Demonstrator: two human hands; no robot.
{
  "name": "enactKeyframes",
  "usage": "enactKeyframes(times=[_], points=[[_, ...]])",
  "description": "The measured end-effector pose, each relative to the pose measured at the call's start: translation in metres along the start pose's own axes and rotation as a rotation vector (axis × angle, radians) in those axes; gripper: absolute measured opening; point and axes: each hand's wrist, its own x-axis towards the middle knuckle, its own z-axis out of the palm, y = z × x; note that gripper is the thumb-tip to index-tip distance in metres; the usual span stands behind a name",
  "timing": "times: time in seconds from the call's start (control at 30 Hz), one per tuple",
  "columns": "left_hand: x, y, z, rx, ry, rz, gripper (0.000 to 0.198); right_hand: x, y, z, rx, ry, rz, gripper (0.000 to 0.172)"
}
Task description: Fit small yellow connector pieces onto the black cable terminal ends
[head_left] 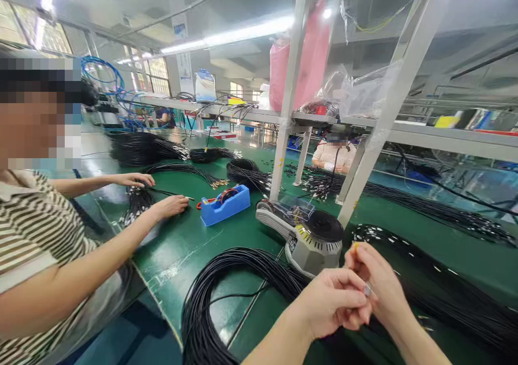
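While the left hand (338, 303) pinches a small silvery metal piece (367, 289) above the green desk (176, 254) | the right hand (380, 284), alongside, pinches a tiny yellow tip (355, 245) | coiled black cables (198, 306) lie nearby.

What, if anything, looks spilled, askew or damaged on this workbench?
Small black pieces lie scattered on the green table behind a white post, beyond the blue tape dispenser. They look odd against the bundled cables, though they may simply be parts. Nothing looks plainly damaged.

Cables (243, 261) are black, tape dispenser (227, 210) blue, tabletop (170, 262) green, shirt (60, 214) striped.
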Motion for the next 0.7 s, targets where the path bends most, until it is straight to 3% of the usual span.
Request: enactKeyframes(times=[0.2,0.37,0.57,0.7], points=[[0.017,-0.027,0.002,0.129,0.343,0.07,0.025,-0.035,-0.02,-0.051,-0.414,-0.21,-0.071,0.036],[0.018,-0.039,0.002,0.252,0.404,0.051,0.024,-0.05,-0.005,-0.059,-0.688,-0.308,-0.115,0.035],[0.02,-0.046,0.001,0.305,0.43,0.031,0.022,-0.049,0.008,-0.07,-0.723,-0.247,-0.162,0.029],[0.021,-0.048,-0.001,0.288,0.427,0.03,0.022,-0.047,0.016,-0.07,-0.391,-0.12,-0.058,0.015]])
